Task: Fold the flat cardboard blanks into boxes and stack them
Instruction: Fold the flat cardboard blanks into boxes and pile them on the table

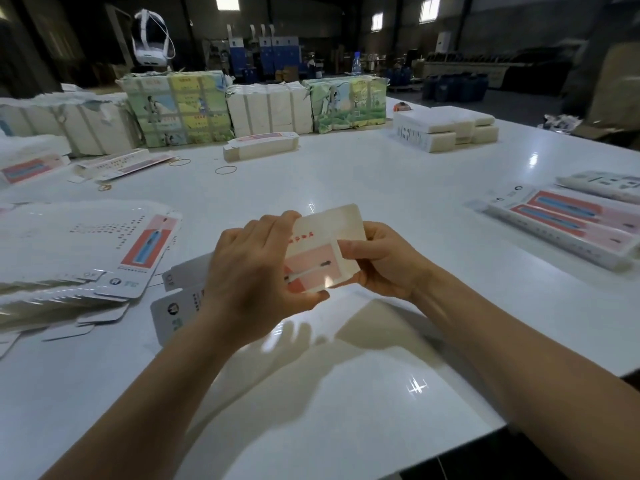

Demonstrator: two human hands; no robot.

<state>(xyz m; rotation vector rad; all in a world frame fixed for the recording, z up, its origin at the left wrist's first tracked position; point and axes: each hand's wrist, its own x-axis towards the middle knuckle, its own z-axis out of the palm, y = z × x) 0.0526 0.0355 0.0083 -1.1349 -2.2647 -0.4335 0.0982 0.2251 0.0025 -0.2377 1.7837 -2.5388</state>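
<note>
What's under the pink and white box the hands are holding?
Under the pink and white cardboard box lies the glossy white table with the hands' shadow. The left hand covers the box's left end.

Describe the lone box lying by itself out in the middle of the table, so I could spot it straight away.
Start at the row of strapped bundles along the far edge of the white table. Just in front of them lies the long cream box. Its top is pink, and unlike the bundles and heaps, it lies alone, beyond a loose rubber band.
</note>
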